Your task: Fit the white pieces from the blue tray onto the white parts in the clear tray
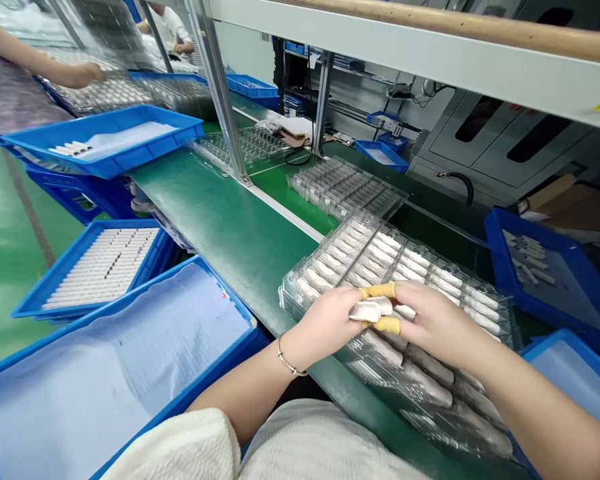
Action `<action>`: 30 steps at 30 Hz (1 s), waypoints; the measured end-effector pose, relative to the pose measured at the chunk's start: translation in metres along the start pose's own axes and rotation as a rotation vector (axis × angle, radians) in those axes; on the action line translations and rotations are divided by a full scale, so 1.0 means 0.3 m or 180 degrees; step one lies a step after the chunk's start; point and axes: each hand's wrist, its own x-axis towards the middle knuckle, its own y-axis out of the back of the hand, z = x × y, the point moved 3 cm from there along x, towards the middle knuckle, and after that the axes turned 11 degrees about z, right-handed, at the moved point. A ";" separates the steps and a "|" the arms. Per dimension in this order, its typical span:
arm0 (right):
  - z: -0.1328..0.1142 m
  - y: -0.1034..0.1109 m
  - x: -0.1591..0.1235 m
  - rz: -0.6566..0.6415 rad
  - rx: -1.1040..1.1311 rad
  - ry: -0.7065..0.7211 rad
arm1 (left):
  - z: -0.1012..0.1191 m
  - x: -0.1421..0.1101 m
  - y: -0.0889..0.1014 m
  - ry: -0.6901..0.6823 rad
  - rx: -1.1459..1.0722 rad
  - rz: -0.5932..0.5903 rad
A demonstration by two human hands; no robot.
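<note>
A small white part (367, 310) was held between both hands, just above the near-left corner of a clear blister tray (500, 313) on the green conveyor belt (230, 227). The left hand (325, 327) was closed around the part's left end, w/ the thumb on top; a thin bracelet (287, 360) was seen on its wrist. The right hand (433, 320) was met from 3 o'clock, and its fingers (380, 291), covered w/ yellow finger cots, were pinched on the part's right end. How tightly each hand was closed could not be told exactly, but both were clearly shut on the same part.

The tray was filled w/ rows of similar white parts, and it was resting on a stack of other clear trays. At approx. 12 o'clock from the hands, a second clear tray (345, 187) was placed further along the belt. At 9 o'clock, a blue bin w/ rows of white parts (100, 267) was seen, and at 7 o'clock a large blue bin lined w/ plastic film (110, 373). At 3 o'clock, well apart, another blue bin w/ a few loose parts (540, 267) was standing. At 10 o'clock, far off, a co-worker's hand (87, 72) was laid over trays.
</note>
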 end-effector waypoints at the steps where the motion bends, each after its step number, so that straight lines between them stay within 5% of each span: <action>1: -0.010 0.001 -0.026 0.0090 -0.0147 0.0053 | 0.011 -0.004 -0.004 -0.0067 -0.0013 -0.0029; 7: 0.009 0.049 -0.127 0.0915 -0.0055 0.0251 | 0.018 -0.036 -0.003 0.0330 -0.1023 0.0120; 14: 0.018 0.065 -0.195 0.1157 -0.0381 0.0978 | 0.011 -0.071 -0.034 0.0909 -0.2410 0.0003; 23: 0.026 0.060 -0.203 0.1100 -0.0494 0.1125 | 0.003 -0.075 -0.044 0.1068 -0.2545 0.0020; 30: 0.047 0.055 -0.177 0.1047 -0.0432 0.0631 | -0.002 -0.067 -0.036 0.1138 -0.2618 -0.0238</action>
